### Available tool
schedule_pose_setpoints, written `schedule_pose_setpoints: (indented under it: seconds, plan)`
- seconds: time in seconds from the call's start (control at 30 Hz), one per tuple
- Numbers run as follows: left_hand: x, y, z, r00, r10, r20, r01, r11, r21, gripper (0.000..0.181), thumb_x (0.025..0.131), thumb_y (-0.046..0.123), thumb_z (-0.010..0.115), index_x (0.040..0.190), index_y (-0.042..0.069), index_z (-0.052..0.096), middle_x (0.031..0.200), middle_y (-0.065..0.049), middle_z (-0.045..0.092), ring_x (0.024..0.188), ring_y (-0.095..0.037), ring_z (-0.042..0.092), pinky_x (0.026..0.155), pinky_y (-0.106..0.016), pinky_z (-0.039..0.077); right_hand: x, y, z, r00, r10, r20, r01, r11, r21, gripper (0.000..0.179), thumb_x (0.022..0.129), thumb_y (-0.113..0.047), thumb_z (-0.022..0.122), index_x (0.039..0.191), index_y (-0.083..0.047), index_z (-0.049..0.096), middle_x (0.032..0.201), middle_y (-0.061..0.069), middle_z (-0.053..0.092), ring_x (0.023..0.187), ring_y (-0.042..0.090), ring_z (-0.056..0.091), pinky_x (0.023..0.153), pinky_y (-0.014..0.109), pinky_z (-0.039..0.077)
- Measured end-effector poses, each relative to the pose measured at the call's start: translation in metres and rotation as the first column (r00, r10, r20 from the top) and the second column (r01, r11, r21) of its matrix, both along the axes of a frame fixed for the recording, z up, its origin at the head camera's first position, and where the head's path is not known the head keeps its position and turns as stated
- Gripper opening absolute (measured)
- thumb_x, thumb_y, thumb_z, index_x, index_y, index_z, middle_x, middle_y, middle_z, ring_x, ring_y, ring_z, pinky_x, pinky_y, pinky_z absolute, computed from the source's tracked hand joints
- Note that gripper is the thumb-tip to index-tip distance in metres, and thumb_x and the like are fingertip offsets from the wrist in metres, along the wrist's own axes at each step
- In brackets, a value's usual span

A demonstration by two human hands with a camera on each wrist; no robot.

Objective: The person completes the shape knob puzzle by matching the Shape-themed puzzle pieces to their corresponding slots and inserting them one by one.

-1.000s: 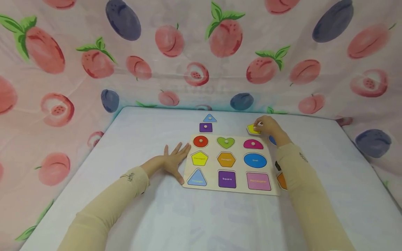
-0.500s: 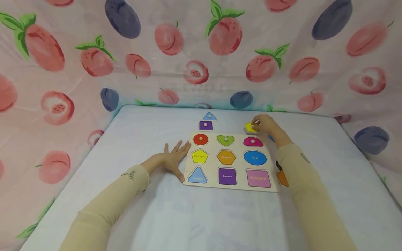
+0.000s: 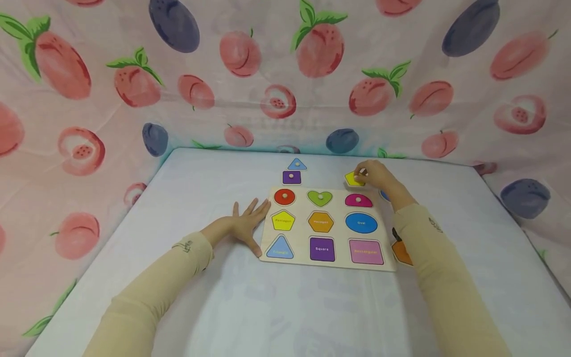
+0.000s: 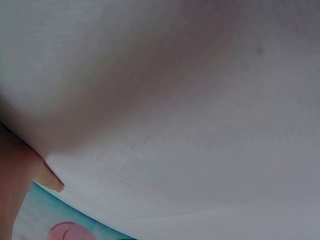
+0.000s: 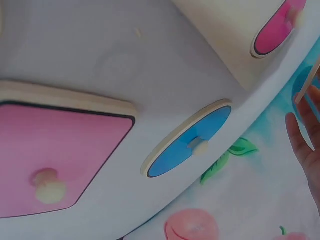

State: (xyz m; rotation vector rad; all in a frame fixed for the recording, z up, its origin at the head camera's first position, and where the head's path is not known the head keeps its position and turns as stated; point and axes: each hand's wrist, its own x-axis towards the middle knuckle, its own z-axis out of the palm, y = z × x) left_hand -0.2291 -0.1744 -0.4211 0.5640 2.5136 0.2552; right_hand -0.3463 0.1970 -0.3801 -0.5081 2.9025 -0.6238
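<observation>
My right hand (image 3: 379, 177) pinches a yellow pentagon puzzle piece (image 3: 351, 179) beyond the board's far right part. In the right wrist view that hand (image 5: 310, 137) shows at the right edge, with the piece's thin wooden rim at its fingertips. My left hand (image 3: 246, 228) lies with fingers spread, its thumb and fingertips at the left edge of the wooden puzzle board (image 3: 299, 233). The red circle (image 3: 284, 197), green heart (image 3: 319, 199) and magenta semicircle (image 3: 358, 201) sit in the back row with their knobs up. The pentagon slot (image 3: 283, 221) shows its printed word.
A light blue triangle piece (image 3: 297, 165) and a purple square piece (image 3: 291, 177) lie behind the board. To its right are an orange hexagon piece (image 3: 402, 253), partly under the sleeve, a blue oval piece (image 5: 192, 142) and a pink rectangle piece (image 5: 60, 155). A fruit-print cloth (image 3: 250, 89) hangs behind.
My right hand has shifted slightly left with the yellow pentagon piece, and a shadow now shows below it. The left hand stays at the board's edge. The head view has tilted a little.
</observation>
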Motion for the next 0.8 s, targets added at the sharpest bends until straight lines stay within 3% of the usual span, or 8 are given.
schedule_pose_setpoints:
  seconds: [0.3, 0.53, 0.8]
  plan:
    - [0.001, 0.000, 0.002, 1.000, 0.001, -0.006, -0.001, 1.000, -0.007, 0.136, 0.062, 0.054, 0.082, 0.151, 0.015, -0.013, 0.158, -0.002, -0.020, 0.143, -0.029, -0.026, 0.104, -0.066, -0.022, 0.003, -0.007, -0.002, 0.999, 0.036, -0.009, -0.035, 0.999, 0.015, 0.019, 0.091, -0.014, 0.062, 0.102, 0.002, 0.064, 0.102, 0.020, 0.064, 0.100, 0.035, 0.056, 0.090, 0.046, 0.050]
    - [0.002, 0.001, 0.001, 1.000, -0.006, -0.010, 0.006, 1.000, -0.010, 0.134, 0.063, 0.055, 0.081, 0.151, 0.014, -0.013, 0.158, -0.003, -0.019, 0.143, -0.030, -0.025, 0.104, -0.067, -0.021, 0.015, -0.012, -0.006, 0.995, 0.079, -0.053, -0.079, 0.997, 0.010, 0.016, 0.091, -0.011, 0.062, 0.099, 0.002, 0.065, 0.099, 0.019, 0.065, 0.095, 0.034, 0.057, 0.086, 0.045, 0.052]
    - [0.003, 0.003, 0.002, 0.999, -0.013, -0.036, 0.012, 1.000, -0.015, 0.135, 0.062, 0.056, 0.081, 0.151, 0.014, -0.011, 0.159, -0.004, -0.017, 0.144, -0.030, -0.023, 0.104, -0.068, -0.019, 0.028, -0.022, -0.011, 0.993, 0.075, -0.095, -0.072, 0.997, 0.028, 0.017, 0.091, -0.012, 0.062, 0.100, 0.002, 0.064, 0.101, 0.020, 0.064, 0.092, 0.032, 0.058, 0.085, 0.043, 0.053]
